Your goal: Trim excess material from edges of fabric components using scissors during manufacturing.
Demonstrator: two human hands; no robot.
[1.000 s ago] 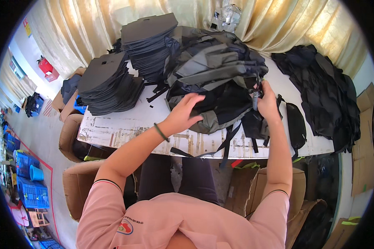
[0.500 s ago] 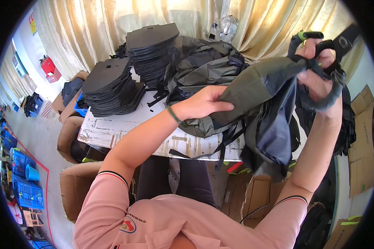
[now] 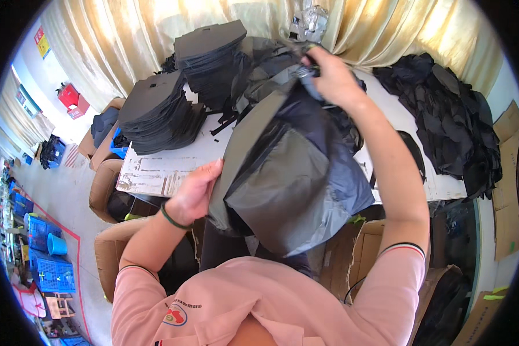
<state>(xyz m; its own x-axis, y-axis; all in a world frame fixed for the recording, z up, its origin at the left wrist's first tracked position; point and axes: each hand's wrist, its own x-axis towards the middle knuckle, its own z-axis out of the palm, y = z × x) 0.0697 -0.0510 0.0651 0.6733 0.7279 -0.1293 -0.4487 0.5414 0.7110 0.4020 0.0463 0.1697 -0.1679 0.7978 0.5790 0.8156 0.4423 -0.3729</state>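
Dark-grey, billowing synthetic bag fabric (image 3: 285, 193) droops toward six o'clock. The left hand (image 3: 194, 193) pinches its nine-o'clock edge; the right hand (image 3: 333, 79) grips its twelve-o'clock end.

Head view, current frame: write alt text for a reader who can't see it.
A person's left hand and right hand hold up a dark grey fabric piece, by its left edge and top, over a white table. Two stacks of dark panels stand to the left, a heap of black fabric lies right, and pale gold curtains hang behind.
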